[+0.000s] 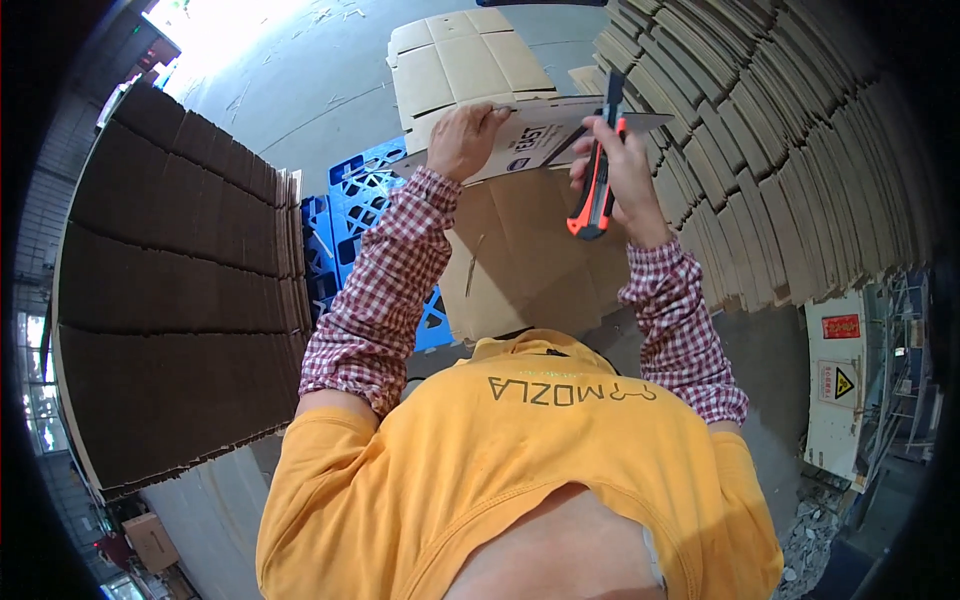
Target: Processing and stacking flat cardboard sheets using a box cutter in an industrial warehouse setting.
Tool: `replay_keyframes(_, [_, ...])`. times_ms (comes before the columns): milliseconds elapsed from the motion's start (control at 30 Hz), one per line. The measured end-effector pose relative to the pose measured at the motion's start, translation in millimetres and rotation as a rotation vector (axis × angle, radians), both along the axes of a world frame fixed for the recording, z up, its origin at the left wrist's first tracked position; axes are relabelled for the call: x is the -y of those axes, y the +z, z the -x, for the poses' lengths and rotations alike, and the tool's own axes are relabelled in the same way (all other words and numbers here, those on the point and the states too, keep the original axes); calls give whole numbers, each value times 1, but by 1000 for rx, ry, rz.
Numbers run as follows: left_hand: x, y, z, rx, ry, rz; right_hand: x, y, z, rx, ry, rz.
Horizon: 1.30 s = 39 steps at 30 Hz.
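My left hand [463, 143] is closed over the edge of a printed cardboard sheet [513, 140], with its white face tilted up toward me. In my right hand [630, 172] is a black and orange utility knife [592, 208], its blade end pointing away from me. The knife overlaps the right part of the sheet in this view; whether it touches the sheet I cannot tell. Beneath lies a flat brown cardboard blank [530, 250] with fold creases, resting over a blue plastic pallet [362, 205]. Another creased brown blank [465, 60] extends beyond the sheet.
A tall stack of dark brown cardboard [185, 230] stands on the left. Several stacks of flattened cardboard [770, 190] rise on the right. A white cabinet with a yellow warning sign [838, 385] is at the lower right. Scraps litter the grey floor [290, 75].
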<state>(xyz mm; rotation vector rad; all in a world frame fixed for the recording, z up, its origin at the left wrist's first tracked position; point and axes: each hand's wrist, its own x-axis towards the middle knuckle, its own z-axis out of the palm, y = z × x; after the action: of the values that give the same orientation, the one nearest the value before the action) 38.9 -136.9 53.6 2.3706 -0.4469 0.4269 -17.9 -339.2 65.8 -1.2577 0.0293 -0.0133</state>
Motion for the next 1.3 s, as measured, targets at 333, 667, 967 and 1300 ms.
replay_keyframes(333, [5, 2, -9, 7, 31, 39, -32, -7, -14, -209, 244, -205])
replay_keyframes(667, [-3, -5, -17, -1, 18, -50, -28, -1, -18, -167, 96, -131])
replay_keyframes(967, [6, -48, 67, 807, -106, 136, 28, -33, -42, 161, -4, 432])
replay_keyframes(1300, [-33, -311, 259, -324, 542, -45, 37, -1, 11, 51, 38, 475])
